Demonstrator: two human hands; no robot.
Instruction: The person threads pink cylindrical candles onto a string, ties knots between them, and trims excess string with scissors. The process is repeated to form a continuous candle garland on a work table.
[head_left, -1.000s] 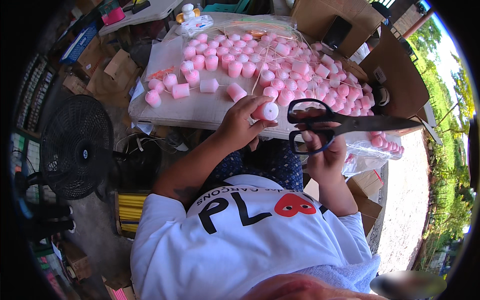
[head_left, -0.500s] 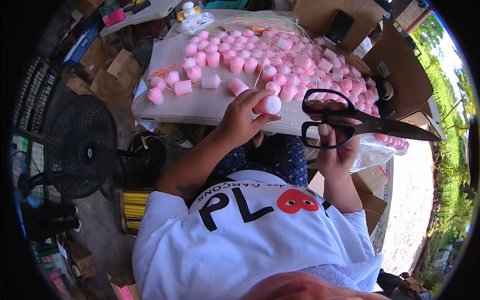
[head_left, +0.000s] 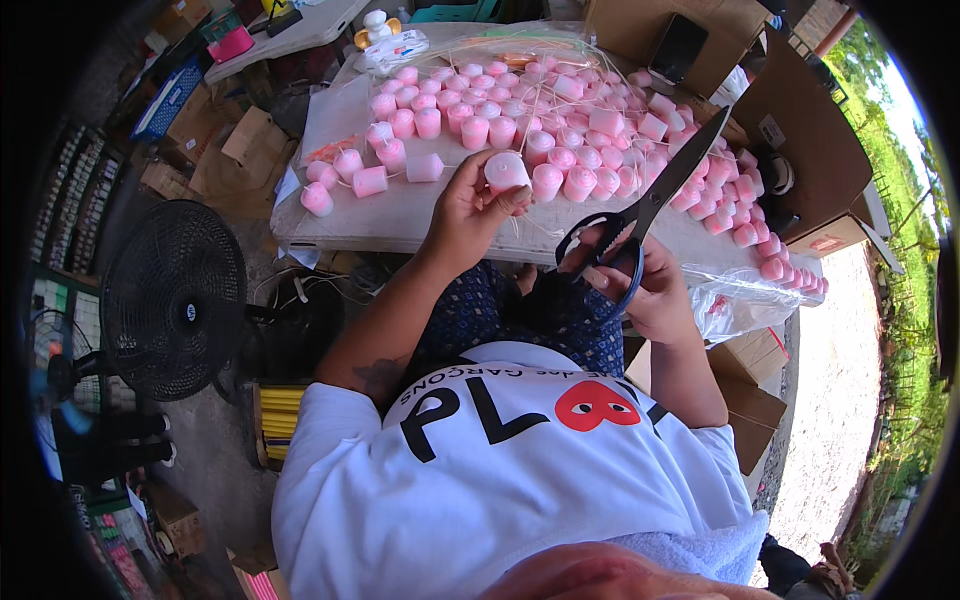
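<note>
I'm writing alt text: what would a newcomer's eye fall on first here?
First, the mass of small pink-and-white rounded cylinders spread over the pale flat table. Next, the large dark-handled metal scissors in the right hand, blades pointing to the picture's upper right, while the left hand holds one cylinder. At far left stands a round black fan.
</note>
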